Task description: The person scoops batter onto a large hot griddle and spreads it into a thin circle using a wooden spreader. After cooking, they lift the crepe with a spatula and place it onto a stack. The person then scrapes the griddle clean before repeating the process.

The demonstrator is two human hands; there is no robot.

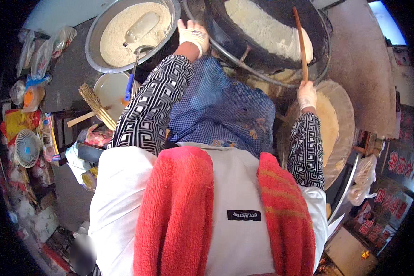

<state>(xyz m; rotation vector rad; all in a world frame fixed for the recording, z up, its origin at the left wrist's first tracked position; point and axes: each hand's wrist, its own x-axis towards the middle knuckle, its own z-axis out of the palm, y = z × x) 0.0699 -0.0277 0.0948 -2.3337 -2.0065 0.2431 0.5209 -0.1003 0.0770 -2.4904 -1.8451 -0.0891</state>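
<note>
My right hand (307,95), in a pale glove, is closed round the lower end of a long flat wooden stick (301,43). The stick's upper part lies across the right end of a pale sheet of batter or dough (262,27) on a round black griddle (211,16). My left hand (193,37), also gloved, is between the griddle's metal rim and a large metal basin (91,48). Its fingers are stretched forward with no object visible in them; whether they touch the rim I cannot tell. The basin holds a pale floury mass (117,34) and a clear plastic scoop (142,26).
A blue-handled ladle (132,76) hangs at the basin's near edge. Below it, a straw brush (96,106) leans over a pale bucket (108,87). To my right, a round plastic-lined container (345,106) holds a pale yellow flat layer (326,124). A small fan (27,148) stands far left.
</note>
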